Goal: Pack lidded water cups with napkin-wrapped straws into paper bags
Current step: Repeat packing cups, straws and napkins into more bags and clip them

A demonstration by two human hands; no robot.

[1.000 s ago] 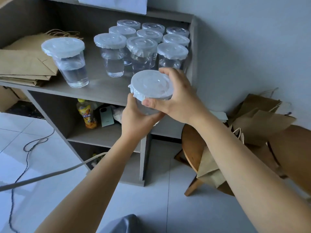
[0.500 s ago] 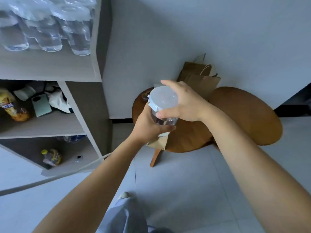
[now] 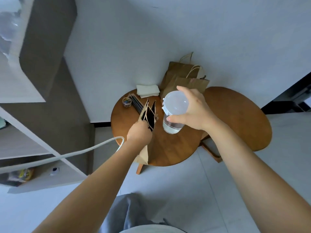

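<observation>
We are at the step of putting the cup into the open paper bag on the counter. Our right hand clasps it just right of the bag, above the counter; our left hand pinches the bag's rim. Next, we judge, the cup must come upright over the narrow mouth, held wide.

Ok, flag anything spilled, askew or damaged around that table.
Nothing spilled. The lidded cup in the right hand is tilted. The open paper bag, gripped by the left hand, overhangs the wooden table.

One lidded cup, three paper bags, one napkin stack, one clip jar are showing
</observation>
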